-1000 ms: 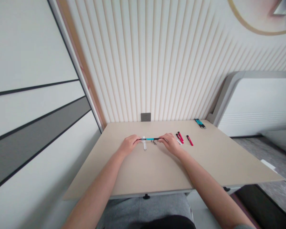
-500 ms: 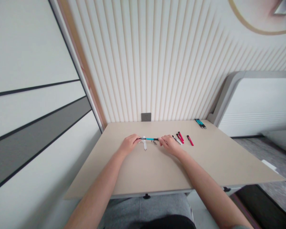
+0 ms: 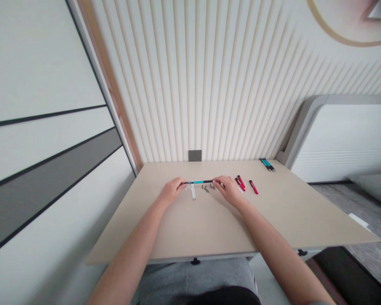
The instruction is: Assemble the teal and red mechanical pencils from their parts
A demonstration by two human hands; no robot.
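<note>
Between my two hands a blue and black pen (image 3: pixel 199 182) is held level above the table. My left hand (image 3: pixel 174 187) pinches its left end. At the right end, the fingertips of my right hand (image 3: pixel 227 187) close on the black part near a pale tip. Below the pen lie white pen refills (image 3: pixel 193 192) and, to their right, several small dark grey pieces (image 3: pixel 206 189), perhaps springs or tips; they are too small to name. A silver-white pen part (image 3: pixel 240 189) lies partly hidden behind my right hand.
Red pen barrels with black ends (image 3: pixel 240 182) lie right of my right hand, and another red barrel (image 3: pixel 253 187) lies farther right. Several blue and black pens (image 3: pixel 267 164) rest at the table's back right corner. A grey socket (image 3: pixel 194 155) is on the wall behind the beige table (image 3: pixel 209 228).
My right hand has shifted slightly right and up along the pen, showing more of its black part and a pale tip. More small grey pieces are uncovered below. My left hand has barely moved.
</note>
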